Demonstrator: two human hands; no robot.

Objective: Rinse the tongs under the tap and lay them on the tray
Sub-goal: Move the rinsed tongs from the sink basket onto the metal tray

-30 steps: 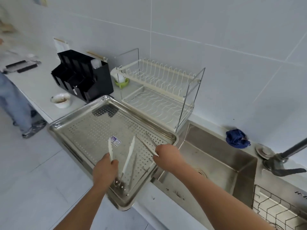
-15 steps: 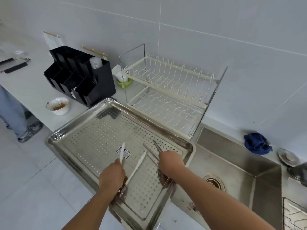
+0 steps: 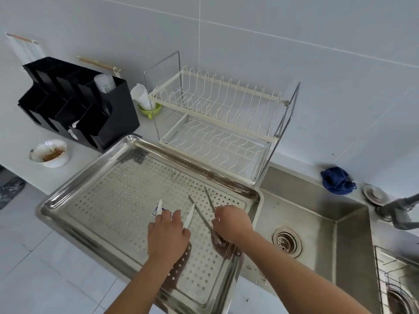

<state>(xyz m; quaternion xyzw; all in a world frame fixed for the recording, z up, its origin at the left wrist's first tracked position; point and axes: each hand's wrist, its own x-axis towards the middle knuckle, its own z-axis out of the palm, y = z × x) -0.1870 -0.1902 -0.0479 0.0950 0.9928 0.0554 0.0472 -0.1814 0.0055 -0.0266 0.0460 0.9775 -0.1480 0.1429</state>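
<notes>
A large perforated steel tray lies on the counter left of the sink. My left hand grips white-tipped tongs low over the tray's near right part, tips pointing away from me. Just to the right, my right hand grips slim metal tongs, spread open and angled toward the tray's middle. Whether either pair rests on the tray floor I cannot tell. The tap reaches in from the right edge, with no water visible.
A two-tier wire dish rack stands behind the tray, and a black organizer is at the back left. A dirty white bowl sits left. A blue cloth lies behind the sink, and a wire basket is at the right.
Both hands with their tongs have come lower and a little further in over the tray. The view has swung left and nearer.
</notes>
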